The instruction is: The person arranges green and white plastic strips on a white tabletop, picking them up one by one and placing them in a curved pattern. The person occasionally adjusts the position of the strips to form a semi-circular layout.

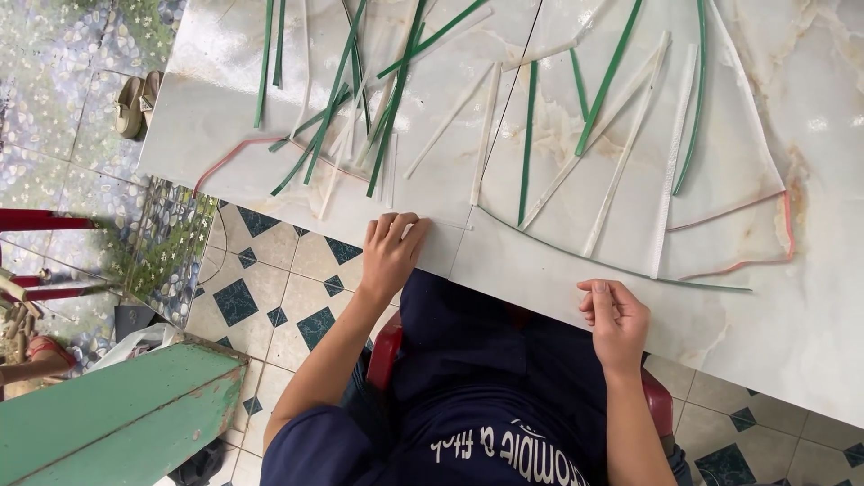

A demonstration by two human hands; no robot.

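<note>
My left hand (391,247) rests on the near edge of a white marble-look table (810,297), fingers curled down onto the end of a thin white strip (447,223) that runs off to the right. My right hand (615,315) hovers at the table edge further right, fingertips pinched together; nothing shows between them. A long thin green strip (576,255) curves across the table between the hands. Several flat green strips (608,76) and white strips (486,135) lie scattered beyond. A pink strip (787,220) bends at the right.
A red chair (385,346) shows beneath my dark blue shirt. A green wooden bench (108,414) stands at lower left over patterned floor tiles. A pair of sandals (137,103) lies at upper left. Red chair legs (40,220) and a plastic bag (135,342) sit at the left.
</note>
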